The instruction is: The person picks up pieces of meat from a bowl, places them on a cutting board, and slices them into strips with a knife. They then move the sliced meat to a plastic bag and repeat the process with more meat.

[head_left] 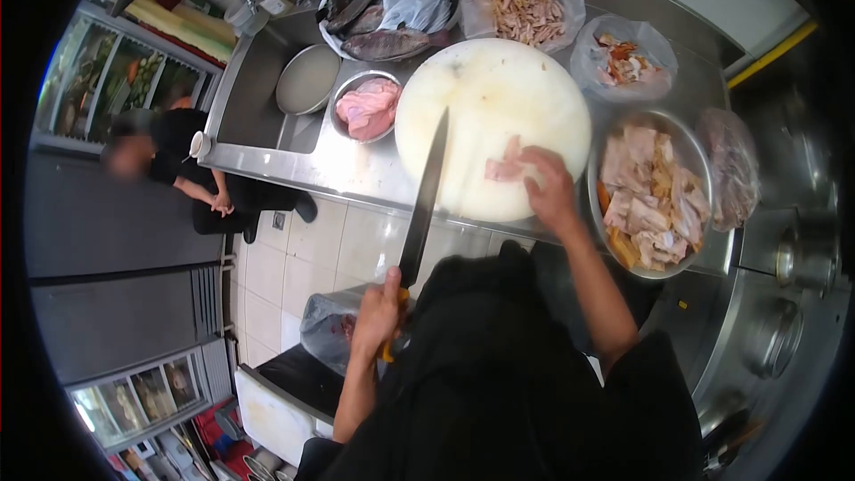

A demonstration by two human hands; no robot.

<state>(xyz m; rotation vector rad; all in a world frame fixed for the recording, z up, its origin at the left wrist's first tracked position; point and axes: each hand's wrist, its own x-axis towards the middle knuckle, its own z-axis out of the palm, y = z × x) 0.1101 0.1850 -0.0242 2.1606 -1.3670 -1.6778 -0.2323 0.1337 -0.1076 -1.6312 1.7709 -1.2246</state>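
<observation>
My left hand [378, 316] is closed round the yellow handle of a long knife [426, 200]. The blade points away from me, and its tip lies over the round white cutting board [472, 107]. On the right half of the board, a small piece of pale pink meat [505, 167] lies flat. My right hand [548, 183] reaches over the board beside it, thumb and fingers apart, fingertips at the meat's right edge. Right of the board, a metal bowl [708, 214] holds several slabs of pale meat [655, 191].
Behind the board are a bag of sliced meat strips [527, 16], a bag of scraps [623, 58] and bagged whole fish [387, 43]. A bowl of pink meat [368, 109] stands left, near the sink [245, 116]. A person [191, 160] sits at the far left.
</observation>
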